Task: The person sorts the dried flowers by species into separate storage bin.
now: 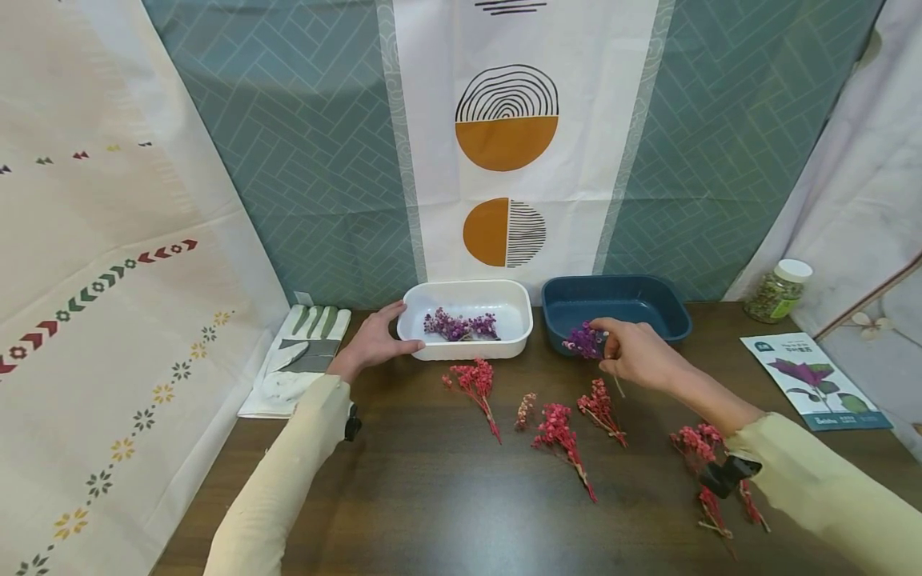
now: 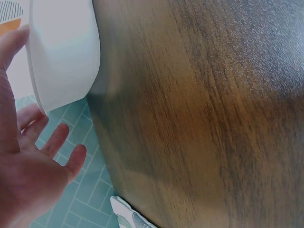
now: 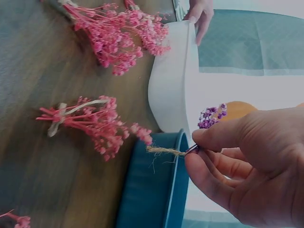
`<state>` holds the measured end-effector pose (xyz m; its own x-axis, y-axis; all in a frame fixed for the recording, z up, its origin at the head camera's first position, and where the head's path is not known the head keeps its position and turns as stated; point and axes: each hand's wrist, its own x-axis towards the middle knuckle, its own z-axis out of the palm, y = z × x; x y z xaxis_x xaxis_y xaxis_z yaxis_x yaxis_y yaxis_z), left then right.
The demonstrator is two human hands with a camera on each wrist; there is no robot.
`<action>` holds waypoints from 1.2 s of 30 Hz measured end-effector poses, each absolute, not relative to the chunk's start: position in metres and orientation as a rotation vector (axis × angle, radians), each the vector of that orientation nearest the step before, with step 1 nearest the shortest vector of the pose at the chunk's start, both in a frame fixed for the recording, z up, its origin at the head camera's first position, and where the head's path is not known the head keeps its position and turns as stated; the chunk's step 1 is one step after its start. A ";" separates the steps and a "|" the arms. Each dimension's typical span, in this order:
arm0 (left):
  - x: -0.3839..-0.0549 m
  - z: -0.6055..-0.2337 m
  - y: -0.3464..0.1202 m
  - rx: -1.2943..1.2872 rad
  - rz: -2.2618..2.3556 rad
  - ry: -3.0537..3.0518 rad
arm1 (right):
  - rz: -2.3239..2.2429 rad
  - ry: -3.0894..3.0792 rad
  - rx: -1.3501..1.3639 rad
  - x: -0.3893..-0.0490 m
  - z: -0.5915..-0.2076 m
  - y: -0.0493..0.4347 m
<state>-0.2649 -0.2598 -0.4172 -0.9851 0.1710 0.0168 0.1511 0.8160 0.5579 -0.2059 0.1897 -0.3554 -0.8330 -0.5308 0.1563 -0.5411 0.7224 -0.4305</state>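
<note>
My right hand (image 1: 637,352) pinches a small bunch of purple dried flowers (image 1: 585,340) between thumb and fingertips, at the front rim of the dark blue tub (image 1: 670,328). A twine tie (image 3: 164,150) hangs from its stems in the right wrist view. My left hand (image 1: 374,340) touches the left end of the white tub (image 1: 515,346), thumb at its front and fingers spread along the end; ring and little fingers stay off it in the left wrist view. More purple dried flowers (image 1: 461,326) lie inside the white tub.
Pink-red dried flower bunches lie before the tubs, including one bunch (image 1: 558,432) in the middle and another (image 1: 699,444) under my right wrist. Gloves (image 1: 306,352) lie at left. At right are a lidded jar (image 1: 778,292) and a seed packet (image 1: 817,380). Fabric hangs behind.
</note>
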 end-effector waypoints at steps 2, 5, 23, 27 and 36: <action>-0.265 -0.417 -0.260 0.261 0.908 2.960 | 0.735 -2.892 0.906 -0.208 -0.353 0.185; -0.264 -0.417 -0.259 0.261 0.917 2.956 | 0.744 -2.906 0.895 -0.212 -0.350 0.177; -0.264 -0.419 -0.260 0.265 0.896 2.968 | 0.852 -3.001 0.809 -0.252 -0.339 0.125; -0.264 -0.419 -0.260 0.271 0.895 2.971 | 0.857 -3.006 0.802 -0.259 -0.339 0.116; -0.264 -0.419 -0.260 0.267 0.907 2.970 | 0.833 -3.003 0.762 -0.277 -0.339 0.099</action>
